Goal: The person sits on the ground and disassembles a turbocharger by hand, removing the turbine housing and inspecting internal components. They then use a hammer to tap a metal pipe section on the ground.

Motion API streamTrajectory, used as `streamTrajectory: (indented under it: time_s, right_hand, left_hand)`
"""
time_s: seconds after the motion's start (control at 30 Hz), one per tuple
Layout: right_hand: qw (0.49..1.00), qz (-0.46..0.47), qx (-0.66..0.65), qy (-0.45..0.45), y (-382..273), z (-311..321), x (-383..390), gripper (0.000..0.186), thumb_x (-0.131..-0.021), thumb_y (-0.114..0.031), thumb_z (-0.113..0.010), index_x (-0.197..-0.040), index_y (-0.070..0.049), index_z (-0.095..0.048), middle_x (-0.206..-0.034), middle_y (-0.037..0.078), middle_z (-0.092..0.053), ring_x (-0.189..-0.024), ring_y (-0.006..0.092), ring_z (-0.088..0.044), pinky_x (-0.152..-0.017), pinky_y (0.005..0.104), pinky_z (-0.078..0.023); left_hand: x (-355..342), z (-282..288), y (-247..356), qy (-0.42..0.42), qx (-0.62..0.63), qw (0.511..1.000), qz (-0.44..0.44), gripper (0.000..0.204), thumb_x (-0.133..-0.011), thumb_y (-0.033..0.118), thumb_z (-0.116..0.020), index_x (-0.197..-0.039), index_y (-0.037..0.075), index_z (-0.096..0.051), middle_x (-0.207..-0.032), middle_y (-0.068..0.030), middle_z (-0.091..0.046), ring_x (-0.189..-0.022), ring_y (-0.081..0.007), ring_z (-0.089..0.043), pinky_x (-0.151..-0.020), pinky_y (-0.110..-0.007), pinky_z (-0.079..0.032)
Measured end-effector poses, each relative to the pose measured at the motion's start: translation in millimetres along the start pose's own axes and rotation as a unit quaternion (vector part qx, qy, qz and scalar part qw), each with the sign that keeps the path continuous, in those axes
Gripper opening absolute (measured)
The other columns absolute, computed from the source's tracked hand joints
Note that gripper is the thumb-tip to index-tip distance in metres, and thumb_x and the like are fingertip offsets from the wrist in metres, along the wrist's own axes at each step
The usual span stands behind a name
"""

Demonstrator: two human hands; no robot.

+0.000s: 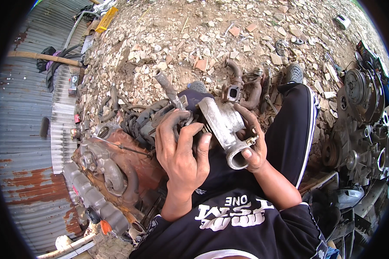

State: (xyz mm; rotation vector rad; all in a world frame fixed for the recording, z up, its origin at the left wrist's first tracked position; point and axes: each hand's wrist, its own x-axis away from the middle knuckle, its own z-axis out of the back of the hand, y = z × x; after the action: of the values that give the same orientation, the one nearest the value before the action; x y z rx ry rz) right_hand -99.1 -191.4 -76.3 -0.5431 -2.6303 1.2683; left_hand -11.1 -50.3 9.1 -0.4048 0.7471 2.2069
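Note:
A turbocharger with a silver snail-shaped housing (222, 123) is held up over my lap. My right hand (256, 151) is wrapped round the housing's right side, its thumb on the rim of the round outlet and its fingers behind the body. On the other side, my left hand (179, 149) has its fingers curled against the turbocharger's darker part; what lies under the fingertips is partly hidden. A grey metal pipe (167, 86) sticks up beyond the left hand; whether it is joined to the turbocharger I cannot tell.
Rusty curved pipes (234, 71) lie on the stony ground ahead. At left stands an engine with a grey cover (93, 196), beside corrugated metal sheets (26, 142). More engine parts (361, 129) are piled at right, past my bent leg (296, 125).

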Motion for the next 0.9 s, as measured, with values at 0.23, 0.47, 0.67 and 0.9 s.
streamTrajectory:
  time_s: [0.23, 0.47, 0.67, 0.9]
  right_hand:
    - [1.0, -0.022, 0.01, 0.01, -1.6, 0.2, 0.7, 0.124, -0.07, -0.058, -0.084, -0.159, 0.008, -0.029, -0.153, 0.025, -0.042, -0.14, 0.0328, -0.05, -0.114, 0.0433, -0.044]
    - [1.0, -0.019, 0.008, 0.018, -3.3, -3.1, 0.0, 0.125, -0.07, -0.06, -0.084, -0.159, 0.008, -0.028, -0.152, 0.025, -0.043, -0.138, 0.0322, -0.053, -0.112, 0.0422, -0.046]
    - [0.999, -0.036, 0.01, 0.007, -1.0, 2.8, 1.6, 0.125, -0.07, -0.059, -0.085, -0.159, 0.008, -0.028, -0.151, 0.024, -0.044, -0.137, 0.032, -0.054, -0.112, 0.0419, -0.046]
    - [0.999, -0.032, 0.007, 0.008, -1.6, 1.5, 0.7, 0.126, -0.069, -0.059, -0.086, -0.159, 0.008, -0.028, -0.15, 0.024, -0.044, -0.134, 0.031, -0.055, -0.111, 0.0415, -0.046]
  left_hand:
    - [-6.3, 1.3, 5.2, 0.004, 0.017, 1.0, 0.003, 0.022, -0.094, 0.021, -0.066, -0.105, 0.002, -0.069, -0.121, -0.0213, -0.062, -0.115, -0.039, -0.06, -0.101, -0.05, -0.046]
    - [-1.1, 0.1, -2.6, -0.01, 0.0, 1.0, -0.015, 0.026, -0.094, 0.022, -0.066, -0.11, 0.001, -0.066, -0.121, -0.0214, -0.063, -0.114, -0.0386, -0.061, -0.101, -0.051, -0.046]
    - [-6.0, 0.3, 5.8, 0.016, 0.031, 0.999, 0.007, 0.019, -0.096, 0.018, -0.064, -0.103, 0.001, -0.068, -0.121, -0.0203, -0.063, -0.114, -0.0388, -0.061, -0.101, -0.051, -0.046]
    - [-0.5, 0.1, -3.4, -0.006, -0.004, 1.0, -0.018, 0.026, -0.092, 0.021, -0.068, -0.109, 0.001, -0.066, -0.12, -0.0199, -0.064, -0.113, -0.0391, -0.062, -0.1, -0.05, -0.047]
